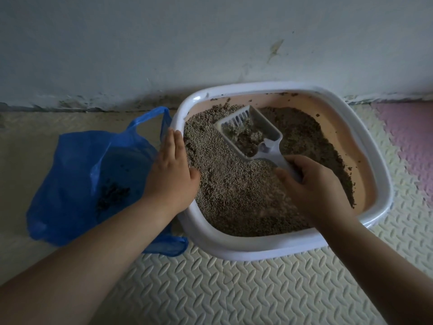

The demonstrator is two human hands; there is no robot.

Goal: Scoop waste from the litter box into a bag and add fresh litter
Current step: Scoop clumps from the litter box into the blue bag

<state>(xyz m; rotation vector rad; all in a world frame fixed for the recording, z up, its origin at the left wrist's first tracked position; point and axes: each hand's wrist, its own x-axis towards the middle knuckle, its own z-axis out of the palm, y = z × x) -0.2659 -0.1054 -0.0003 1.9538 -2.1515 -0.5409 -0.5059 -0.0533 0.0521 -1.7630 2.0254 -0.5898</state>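
- right now the scoop (248, 134) is sitting over the far middle of the litter box (234, 86), carrying clumped waste (246, 139) in its slotted pan; whether it is clearing the litter (234, 195) or resting on it, i cannot tell.
- its long axis is running on a slant: the handle is pointing near and right, into the right hand (314, 184), and the slotted front is pointing away and left, toward the box's far left corner.
- the right hand is gripping the handle, fingers curled round it, knuckles up.
- the left hand (172, 177) is lying flat on the box's left rim, fingers straight and together, holding nothing.
- the bag (77, 165) is lying on the floor against the box's left side, its mouth seemingly open upward, with some dark waste (112, 195) inside.
- so the bag is sitting left of the scoop, beyond the left hand; that hand is the nearer one to it, yet the right hand is carrying the load.
- to my eye the coming move is asking the scoop to swing left across the rim, over or past the flat left hand, then tip into the bag; if the pan is tilting on the way, grains are likely spilling onto the foam mat (234, 289).
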